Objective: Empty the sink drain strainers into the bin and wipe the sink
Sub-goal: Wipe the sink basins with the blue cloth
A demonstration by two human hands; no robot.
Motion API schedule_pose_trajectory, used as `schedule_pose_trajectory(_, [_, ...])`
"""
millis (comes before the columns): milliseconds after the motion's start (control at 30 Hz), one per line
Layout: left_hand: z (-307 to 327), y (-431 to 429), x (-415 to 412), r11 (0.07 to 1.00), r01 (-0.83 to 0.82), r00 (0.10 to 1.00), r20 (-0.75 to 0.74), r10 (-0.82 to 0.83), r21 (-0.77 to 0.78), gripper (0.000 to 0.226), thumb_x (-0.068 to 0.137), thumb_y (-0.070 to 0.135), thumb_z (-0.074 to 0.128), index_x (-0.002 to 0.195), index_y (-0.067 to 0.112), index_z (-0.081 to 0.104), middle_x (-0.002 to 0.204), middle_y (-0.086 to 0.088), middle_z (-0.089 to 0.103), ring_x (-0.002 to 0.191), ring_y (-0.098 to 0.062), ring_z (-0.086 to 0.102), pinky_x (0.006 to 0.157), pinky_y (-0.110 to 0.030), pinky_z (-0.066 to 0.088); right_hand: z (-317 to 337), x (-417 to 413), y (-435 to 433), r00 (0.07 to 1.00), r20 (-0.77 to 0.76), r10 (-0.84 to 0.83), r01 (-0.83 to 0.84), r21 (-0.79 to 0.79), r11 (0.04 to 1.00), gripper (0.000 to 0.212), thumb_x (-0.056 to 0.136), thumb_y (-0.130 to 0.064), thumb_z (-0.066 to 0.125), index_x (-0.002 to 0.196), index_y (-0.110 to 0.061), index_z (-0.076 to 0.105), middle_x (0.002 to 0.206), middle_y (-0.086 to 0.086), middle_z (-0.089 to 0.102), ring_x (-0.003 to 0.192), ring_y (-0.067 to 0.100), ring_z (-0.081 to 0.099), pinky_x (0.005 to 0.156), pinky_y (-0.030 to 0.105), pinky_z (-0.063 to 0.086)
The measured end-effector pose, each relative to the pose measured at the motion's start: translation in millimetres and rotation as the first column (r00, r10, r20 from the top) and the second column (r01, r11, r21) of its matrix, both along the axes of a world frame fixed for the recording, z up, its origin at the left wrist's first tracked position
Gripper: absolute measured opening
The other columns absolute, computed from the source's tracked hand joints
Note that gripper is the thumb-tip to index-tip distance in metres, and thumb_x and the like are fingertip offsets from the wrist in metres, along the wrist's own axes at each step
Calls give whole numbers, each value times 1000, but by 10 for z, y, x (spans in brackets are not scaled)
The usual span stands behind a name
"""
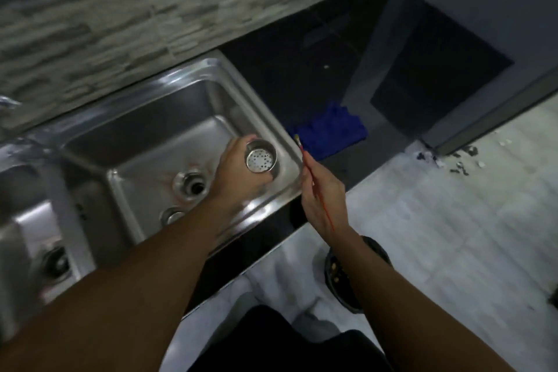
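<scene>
My left hand (pixel 238 166) grips a round steel drain strainer (pixel 261 157) above the right basin of the steel sink (pixel 211 78), its perforated bottom tilted toward me. My right hand (pixel 323 199) holds a thin red stick with a small brush-like tip (pixel 305 157) over the sink's right rim. The right basin's drain hole (pixel 193 186) is uncovered. A second steel piece (pixel 172 216) lies on the basin floor near my left forearm. The left basin's drain (pixel 57 263) shows at the left edge.
A blue cloth (pixel 329 130) lies on the black counter (pixel 302 54) right of the sink. A dark round bin (pixel 335 275) stands on the pale tiled floor below my right forearm. Small debris (pixel 459 157) is scattered on the floor by a grey cabinet.
</scene>
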State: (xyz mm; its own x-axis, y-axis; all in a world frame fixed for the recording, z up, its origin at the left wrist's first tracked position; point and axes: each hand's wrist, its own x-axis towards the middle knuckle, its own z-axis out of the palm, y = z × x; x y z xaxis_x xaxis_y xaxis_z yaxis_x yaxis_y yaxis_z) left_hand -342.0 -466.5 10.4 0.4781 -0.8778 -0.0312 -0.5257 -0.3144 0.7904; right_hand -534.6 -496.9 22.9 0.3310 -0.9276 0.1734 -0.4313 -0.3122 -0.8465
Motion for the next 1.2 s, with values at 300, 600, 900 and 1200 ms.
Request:
schedule_pose_trajectory(300, [-816,506,865,971,-74,984,-139,108,227,85,60,18,93,135,19,54,134,0,61,125,-19,55,107,-36,44,-596,1152,118,935,-272,226,-209,91,974,46,103,-27,39,148,-22,46,108,0,66,92,15,67,84,16,49])
schedule_pose_trajectory(600, [-1515,640,1029,923,-60,978,-161,130,380,91,61,15,93,139,18,47,144,-5,50,128,-25,51,102,-26,39,-724,1293,189,822,-544,169,-180,34,983,47,104,-31,35,148,-18,45,145,8,53,100,25,70,82,36,58])
schedule_pose_trajectory(900, [-1958,503,1105,902,-57,975,-170,142,428,99,65,21,92,149,18,39,154,-6,38,138,-25,43,106,-26,33,-754,1277,184,832,-533,154,-176,9,984,44,103,-22,45,147,-13,49,141,10,54,102,22,68,83,31,58])
schedule_pose_trajectory(1200, [-1975,517,1181,893,-33,974,-188,130,448,111,55,36,96,148,27,36,151,-2,39,131,-21,47,98,-26,36,-797,1260,173,846,-502,178,-195,18,981,46,104,-25,42,148,-14,48,143,10,55,102,20,69,84,34,60])
